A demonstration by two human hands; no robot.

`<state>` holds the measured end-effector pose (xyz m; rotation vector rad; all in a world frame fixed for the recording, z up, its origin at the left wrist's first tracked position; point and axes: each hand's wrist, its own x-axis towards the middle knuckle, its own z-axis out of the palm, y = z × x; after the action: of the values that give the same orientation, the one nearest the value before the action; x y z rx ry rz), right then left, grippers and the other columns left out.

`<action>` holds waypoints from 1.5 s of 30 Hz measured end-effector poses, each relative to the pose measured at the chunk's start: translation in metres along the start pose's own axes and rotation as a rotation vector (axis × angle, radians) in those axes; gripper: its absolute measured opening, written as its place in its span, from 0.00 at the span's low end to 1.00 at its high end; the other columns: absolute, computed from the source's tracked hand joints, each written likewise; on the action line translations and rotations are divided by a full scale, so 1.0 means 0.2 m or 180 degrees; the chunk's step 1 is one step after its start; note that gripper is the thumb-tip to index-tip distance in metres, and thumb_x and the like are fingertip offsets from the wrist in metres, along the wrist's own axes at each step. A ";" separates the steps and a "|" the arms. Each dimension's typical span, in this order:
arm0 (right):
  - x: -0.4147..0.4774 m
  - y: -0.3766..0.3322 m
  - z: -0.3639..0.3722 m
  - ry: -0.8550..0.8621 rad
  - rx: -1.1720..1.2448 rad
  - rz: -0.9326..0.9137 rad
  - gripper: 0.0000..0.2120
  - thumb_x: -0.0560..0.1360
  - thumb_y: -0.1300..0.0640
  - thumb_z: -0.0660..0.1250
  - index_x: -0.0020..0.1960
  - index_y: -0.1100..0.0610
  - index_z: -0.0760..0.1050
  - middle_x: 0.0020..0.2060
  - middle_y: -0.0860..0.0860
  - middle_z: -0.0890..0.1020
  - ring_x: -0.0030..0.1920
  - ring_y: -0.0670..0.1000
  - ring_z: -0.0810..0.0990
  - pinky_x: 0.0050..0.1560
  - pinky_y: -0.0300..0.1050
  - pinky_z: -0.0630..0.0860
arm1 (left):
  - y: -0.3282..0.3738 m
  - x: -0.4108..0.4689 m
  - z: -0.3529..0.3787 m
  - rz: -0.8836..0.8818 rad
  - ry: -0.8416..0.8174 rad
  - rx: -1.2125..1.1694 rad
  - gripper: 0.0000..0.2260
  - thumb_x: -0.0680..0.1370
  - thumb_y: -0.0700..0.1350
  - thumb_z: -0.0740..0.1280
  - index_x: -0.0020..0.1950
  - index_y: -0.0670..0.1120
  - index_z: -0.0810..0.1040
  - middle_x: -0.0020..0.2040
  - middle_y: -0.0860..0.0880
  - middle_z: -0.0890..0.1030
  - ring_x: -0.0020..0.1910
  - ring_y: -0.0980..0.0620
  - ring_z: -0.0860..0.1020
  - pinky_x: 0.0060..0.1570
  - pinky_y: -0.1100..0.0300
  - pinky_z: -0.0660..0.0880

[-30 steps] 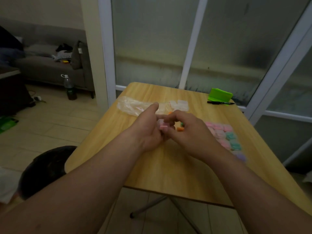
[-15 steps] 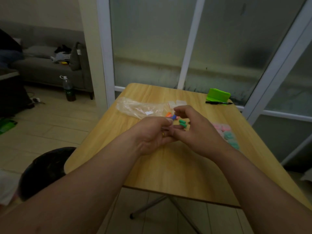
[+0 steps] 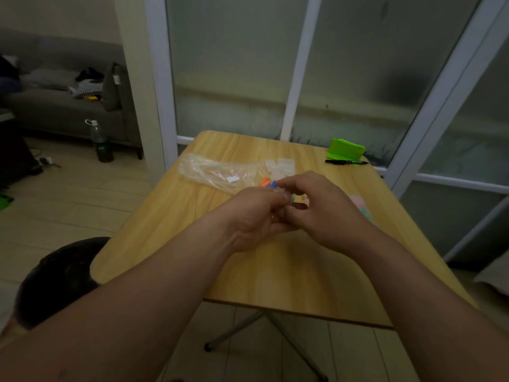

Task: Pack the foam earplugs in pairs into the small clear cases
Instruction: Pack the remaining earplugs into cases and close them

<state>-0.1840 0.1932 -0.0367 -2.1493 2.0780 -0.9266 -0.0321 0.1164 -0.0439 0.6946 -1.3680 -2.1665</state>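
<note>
Two hands are meeting fingertip to fingertip just above the middle of the wooden table (image 3: 278, 274), the left hand (image 3: 254, 217) pinching a small clear case (image 3: 283, 193) while the right hand (image 3: 326, 213) is curling its fingers in against the same spot, though what they are gripping is hidden. Loose earplugs (image 3: 267, 183), orange and blue, are lying just beyond the knuckles beside a crumpled plastic bag (image 3: 217, 172) and a few empty cases (image 3: 281, 164), and filled cases (image 3: 361, 205) are peeking out behind the right hand.
</note>
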 end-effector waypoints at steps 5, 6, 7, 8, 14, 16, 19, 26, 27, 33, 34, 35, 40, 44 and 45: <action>-0.08 0.09 -0.15 0.0013 -0.0223 0.0189 0.16 0.79 0.51 0.74 0.66 0.48 0.81 0.53 0.45 0.81 0.53 0.42 0.77 0.54 0.36 0.73 | 0.00 0.01 0.10 -0.0104 -0.0033 0.0101 0.13 0.85 0.42 0.64 0.68 0.38 0.77 0.58 0.38 0.84 0.55 0.44 0.85 0.57 0.50 0.84; -0.11 0.12 -0.20 0.0053 -0.0275 0.0277 0.17 0.79 0.50 0.74 0.66 0.49 0.80 0.54 0.45 0.81 0.54 0.42 0.78 0.55 0.38 0.75 | 0.00 0.02 0.11 -0.0108 0.0084 0.0064 0.13 0.85 0.44 0.64 0.67 0.40 0.77 0.60 0.38 0.85 0.57 0.43 0.85 0.57 0.50 0.83; -0.13 0.17 -0.24 0.0079 -0.0315 0.0390 0.17 0.79 0.49 0.74 0.67 0.49 0.80 0.55 0.45 0.81 0.54 0.42 0.78 0.55 0.40 0.76 | 0.00 0.04 0.11 -0.0095 0.0205 0.0036 0.13 0.85 0.45 0.64 0.68 0.41 0.76 0.60 0.39 0.85 0.58 0.43 0.85 0.58 0.50 0.83; -0.17 0.21 -0.27 0.0070 -0.0358 0.0535 0.17 0.79 0.48 0.73 0.67 0.49 0.80 0.55 0.44 0.82 0.55 0.43 0.79 0.54 0.41 0.76 | 0.00 0.05 0.11 -0.0072 0.0305 0.0026 0.13 0.85 0.46 0.65 0.67 0.42 0.76 0.59 0.40 0.85 0.57 0.43 0.85 0.58 0.49 0.83; -0.34 0.34 -0.36 -0.0403 -0.0455 0.0955 0.16 0.78 0.43 0.74 0.64 0.42 0.79 0.57 0.39 0.77 0.56 0.39 0.76 0.52 0.40 0.75 | 0.00 0.06 0.13 -0.0017 0.0509 0.0073 0.12 0.84 0.45 0.66 0.65 0.42 0.78 0.53 0.43 0.85 0.49 0.46 0.84 0.58 0.49 0.82; -0.37 0.34 -0.35 -0.0583 -0.0526 0.0940 0.15 0.78 0.42 0.74 0.64 0.41 0.79 0.57 0.40 0.76 0.56 0.40 0.75 0.55 0.43 0.77 | -0.01 0.06 0.14 -0.0013 0.0546 0.0090 0.12 0.84 0.45 0.66 0.65 0.42 0.78 0.53 0.43 0.86 0.49 0.46 0.84 0.58 0.49 0.82; -0.38 0.35 -0.35 -0.0703 -0.0711 0.0982 0.16 0.77 0.39 0.74 0.63 0.39 0.80 0.54 0.40 0.74 0.54 0.41 0.74 0.58 0.48 0.78 | -0.02 0.07 0.16 -0.0009 0.0572 0.0055 0.13 0.84 0.46 0.65 0.66 0.41 0.78 0.53 0.44 0.86 0.49 0.46 0.84 0.58 0.50 0.81; -0.39 0.35 -0.35 -0.0891 -0.0664 0.1097 0.17 0.77 0.39 0.74 0.64 0.41 0.80 0.53 0.40 0.74 0.53 0.42 0.75 0.55 0.44 0.77 | -0.03 0.08 0.20 -0.0031 0.0564 0.0014 0.14 0.83 0.46 0.65 0.66 0.41 0.78 0.54 0.44 0.85 0.47 0.47 0.84 0.49 0.54 0.83; -0.39 0.34 -0.35 -0.0889 -0.0624 0.1121 0.17 0.77 0.39 0.74 0.64 0.41 0.80 0.53 0.40 0.74 0.53 0.42 0.75 0.55 0.44 0.77 | -0.03 0.08 0.20 -0.0033 0.0562 0.0008 0.14 0.83 0.46 0.66 0.66 0.41 0.78 0.54 0.44 0.85 0.47 0.47 0.84 0.49 0.55 0.83; -0.38 0.35 -0.35 -0.0521 -0.0168 0.1175 0.15 0.77 0.41 0.74 0.62 0.41 0.80 0.51 0.44 0.77 0.49 0.44 0.77 0.48 0.44 0.75 | 0.02 0.12 0.15 0.0158 0.0775 -0.0210 0.08 0.83 0.44 0.66 0.60 0.43 0.80 0.47 0.46 0.86 0.41 0.51 0.84 0.44 0.57 0.80; -0.36 0.35 -0.34 -0.0413 -0.0123 0.1159 0.14 0.78 0.42 0.74 0.61 0.42 0.80 0.50 0.44 0.78 0.49 0.44 0.77 0.48 0.44 0.75 | 0.04 0.13 0.13 0.0293 0.0913 -0.0253 0.07 0.83 0.43 0.66 0.60 0.43 0.80 0.44 0.47 0.85 0.37 0.52 0.83 0.40 0.59 0.79; -0.34 0.35 -0.32 -0.0291 -0.0103 0.1138 0.12 0.79 0.43 0.73 0.61 0.43 0.80 0.49 0.45 0.78 0.48 0.44 0.77 0.47 0.44 0.75 | 0.07 0.15 0.10 0.0444 0.1079 -0.0270 0.07 0.84 0.42 0.66 0.59 0.42 0.80 0.41 0.48 0.84 0.34 0.54 0.81 0.35 0.61 0.76; -0.17 0.32 -0.21 0.0222 -0.0112 0.1081 0.06 0.81 0.49 0.71 0.57 0.46 0.82 0.50 0.43 0.80 0.49 0.42 0.78 0.46 0.40 0.74 | 0.16 0.17 -0.03 0.0820 0.1689 -0.0308 0.06 0.85 0.42 0.65 0.56 0.45 0.82 0.35 0.50 0.79 0.30 0.55 0.73 0.29 0.64 0.67; 0.06 0.29 -0.10 0.0235 -0.0182 0.0992 0.05 0.81 0.53 0.70 0.55 0.47 0.83 0.49 0.41 0.83 0.50 0.41 0.79 0.46 0.39 0.73 | 0.20 0.18 -0.09 0.0740 0.1767 -0.0575 0.10 0.86 0.45 0.61 0.55 0.44 0.82 0.32 0.51 0.78 0.28 0.55 0.71 0.27 0.64 0.65; 0.12 0.29 -0.08 0.0200 -0.0232 0.0974 0.05 0.81 0.53 0.70 0.55 0.47 0.83 0.49 0.41 0.83 0.50 0.42 0.80 0.47 0.40 0.74 | 0.21 0.19 -0.10 0.0712 0.1771 -0.0648 0.12 0.87 0.46 0.60 0.54 0.44 0.82 0.31 0.51 0.78 0.28 0.55 0.71 0.27 0.64 0.65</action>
<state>-0.2440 0.1709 -0.0380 -1.7778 2.4139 -0.9040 -0.0423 0.0630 -0.0199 0.9249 -0.8739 -1.7257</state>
